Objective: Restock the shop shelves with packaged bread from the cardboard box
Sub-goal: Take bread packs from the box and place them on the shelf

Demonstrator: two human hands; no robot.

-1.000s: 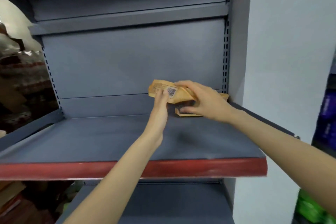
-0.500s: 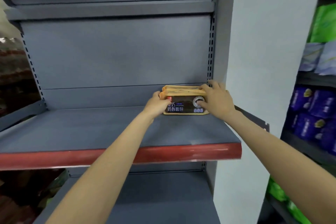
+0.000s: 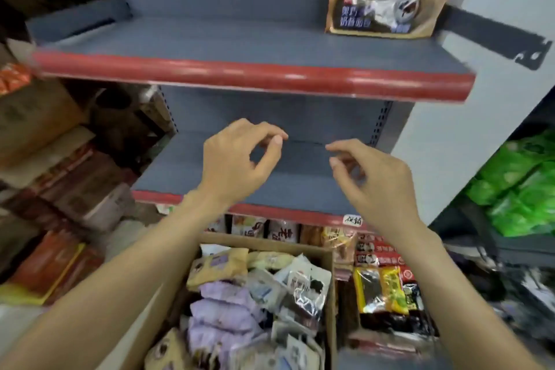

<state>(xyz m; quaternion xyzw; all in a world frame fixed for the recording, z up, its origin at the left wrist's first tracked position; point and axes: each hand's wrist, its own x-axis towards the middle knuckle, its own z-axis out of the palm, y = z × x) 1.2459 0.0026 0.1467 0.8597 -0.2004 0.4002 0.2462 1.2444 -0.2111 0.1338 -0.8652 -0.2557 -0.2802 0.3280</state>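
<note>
- Both hands have let go of the bread pack they were steadying half a second ago and dropped back toward the box; the view has tipped downward with them.
- Nearest, the cardboard box (image 3: 329,285) sits open below the arms, crammed with loose bread packs (image 3: 223,309) in purple, tan and clear wrappers, handy for the next pick.
- Above it, the left hand (image 3: 237,162) and right hand (image 3: 375,183) hover apart in front of the lower shelf (image 3: 300,186), fingers loosely curled and holding nothing, probably relaxed between placing and reaching.
- Farthest, the placed bread pack (image 3: 384,7) stands upright at the back right corner of the upper shelf (image 3: 240,45), label facing out, likely so a row can be filled leftward from there.
</note>
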